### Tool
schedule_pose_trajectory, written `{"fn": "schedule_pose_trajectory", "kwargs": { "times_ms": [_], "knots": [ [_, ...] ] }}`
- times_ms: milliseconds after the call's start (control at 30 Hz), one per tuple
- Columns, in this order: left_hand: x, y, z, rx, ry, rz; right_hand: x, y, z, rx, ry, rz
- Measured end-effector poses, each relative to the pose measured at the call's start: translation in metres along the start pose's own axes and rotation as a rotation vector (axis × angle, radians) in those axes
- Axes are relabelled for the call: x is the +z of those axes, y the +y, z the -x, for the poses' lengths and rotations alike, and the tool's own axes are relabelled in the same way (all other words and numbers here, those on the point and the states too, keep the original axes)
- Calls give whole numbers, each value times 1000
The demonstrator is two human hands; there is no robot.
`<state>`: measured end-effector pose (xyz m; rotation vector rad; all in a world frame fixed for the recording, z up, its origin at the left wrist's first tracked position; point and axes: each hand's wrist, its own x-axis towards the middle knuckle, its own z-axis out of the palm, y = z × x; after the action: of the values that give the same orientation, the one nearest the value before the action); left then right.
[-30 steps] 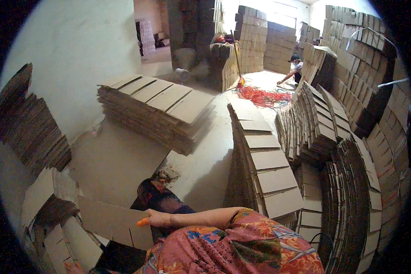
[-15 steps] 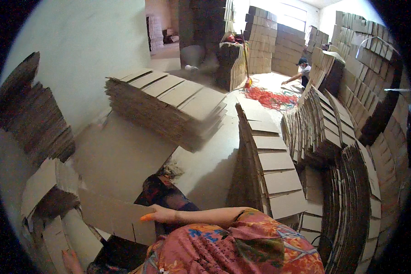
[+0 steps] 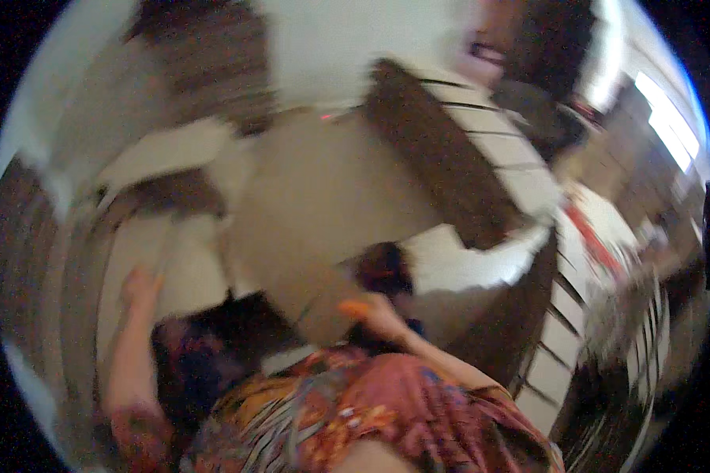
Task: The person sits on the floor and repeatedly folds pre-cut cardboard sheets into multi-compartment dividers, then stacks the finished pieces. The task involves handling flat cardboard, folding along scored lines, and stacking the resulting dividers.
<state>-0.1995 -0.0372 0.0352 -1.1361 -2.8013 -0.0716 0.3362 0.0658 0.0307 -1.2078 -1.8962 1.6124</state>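
Observation:
The picture is smeared by motion. My right hand (image 3: pixel 380 314), with an orange cover on a finger, grips the near edge of a flat brown cardboard sheet (image 3: pixel 312 288) in front of my body. On the left, my left hand (image 3: pixel 140 288) touches a pale cardboard panel (image 3: pixel 191 264); blur hides how its fingers are set. Just beyond that panel lies a small stack of folded cardboard (image 3: pixel 170 154), its dark layered edge toward me. My legs in dark clothing (image 3: pixel 201 343) show between the hands.
A long stack of flattened cartons (image 3: pixel 450 158) lies on the floor ahead. Another row of cartons (image 3: pixel 556 331) runs along my right. A dark layered pile (image 3: pixel 205 63) leans by the far-left wall. Red strapping (image 3: pixel 592 240) lies at the right.
The view has swung left, so everything has shifted right in the picture, and my left forearm now shows. My right hand stays at the cardboard sheet.

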Motion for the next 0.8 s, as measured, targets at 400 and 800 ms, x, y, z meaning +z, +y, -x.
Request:
{"fn": "schedule_pose_trajectory", "kwargs": {
  "times_ms": [400, 800],
  "knots": [
    [-13, 20, 17, -28, 57, -135, 25, -3, 7, -113, 32, -461],
    [-55, 45, -26, 78, 60, 51, 8, -43, 16, -422, 115, -104]
  ]
}}
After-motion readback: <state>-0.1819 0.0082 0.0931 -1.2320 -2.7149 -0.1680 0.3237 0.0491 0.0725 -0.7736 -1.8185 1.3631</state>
